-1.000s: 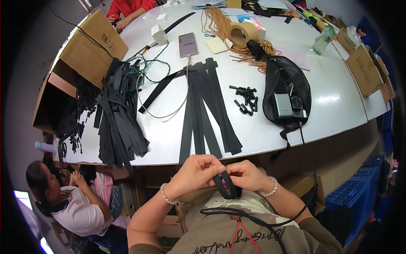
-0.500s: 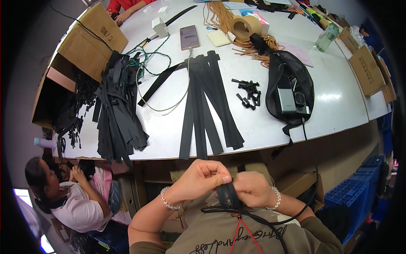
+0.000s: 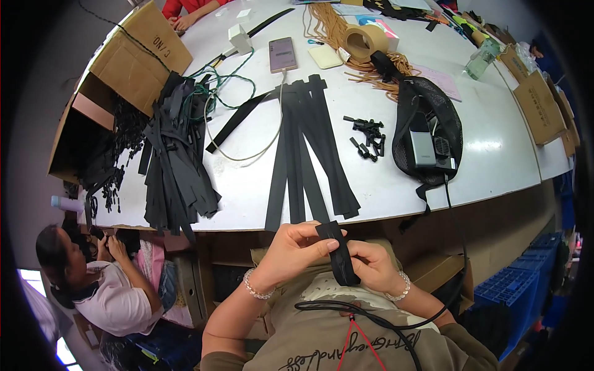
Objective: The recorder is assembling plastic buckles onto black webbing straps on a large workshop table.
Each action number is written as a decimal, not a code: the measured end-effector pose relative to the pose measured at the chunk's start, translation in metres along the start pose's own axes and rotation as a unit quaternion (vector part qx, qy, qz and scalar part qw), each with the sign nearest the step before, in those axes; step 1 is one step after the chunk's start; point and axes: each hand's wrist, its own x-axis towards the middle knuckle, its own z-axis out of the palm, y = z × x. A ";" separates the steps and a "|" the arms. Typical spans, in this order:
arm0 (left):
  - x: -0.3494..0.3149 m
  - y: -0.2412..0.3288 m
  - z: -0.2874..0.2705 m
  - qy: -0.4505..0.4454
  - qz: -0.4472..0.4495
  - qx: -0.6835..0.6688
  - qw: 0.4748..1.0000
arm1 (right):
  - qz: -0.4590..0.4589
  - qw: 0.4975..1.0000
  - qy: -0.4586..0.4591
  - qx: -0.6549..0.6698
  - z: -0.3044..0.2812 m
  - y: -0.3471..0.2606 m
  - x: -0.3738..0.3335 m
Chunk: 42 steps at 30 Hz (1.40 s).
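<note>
A black zipper strip, folded into a loop, is held over my lap just off the table's front edge. My left hand pinches its upper end, the thumb lying on its face and the fingers behind. From the right, my right hand grips the strip's lower part; some of its fingertips are hidden. Ahead of my hands, several flat black zipper strips fan out on the table. Small black zipper pulls lie in a loose pile to their right.
A thick bundle of black strips overhangs the table edge beside an open carton. A phone with a white cable lies at the back. At right sits a black mesh bag holding electronics; its black cable runs to me. Another person sits at left.
Both hands have turned and spread slightly, bringing the folded strip into clearer view with its face up. The view has shifted a little. The things on the table stay put.
</note>
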 end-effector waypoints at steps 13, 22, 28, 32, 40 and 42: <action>-0.002 -0.010 0.003 0.039 0.038 0.041 0.998 | 0.026 0.999 -0.001 0.037 0.004 0.008 -0.001; 0.001 -0.015 0.003 0.037 0.002 0.024 0.999 | 0.025 0.999 0.006 0.030 0.007 0.008 -0.002; 0.005 -0.011 0.007 0.037 0.022 0.006 0.999 | 0.057 0.998 -0.017 0.036 0.004 0.010 -0.005; 0.007 -0.012 0.007 0.038 0.018 0.013 0.999 | 0.058 0.998 -0.008 0.026 0.005 0.007 -0.004; 0.007 -0.030 0.012 0.017 0.040 -0.001 0.999 | 0.013 0.995 0.087 -0.052 0.003 0.008 0.000; 0.006 -0.035 0.016 0.008 0.042 0.010 0.999 | -0.060 0.982 0.112 -0.137 -0.003 0.008 0.005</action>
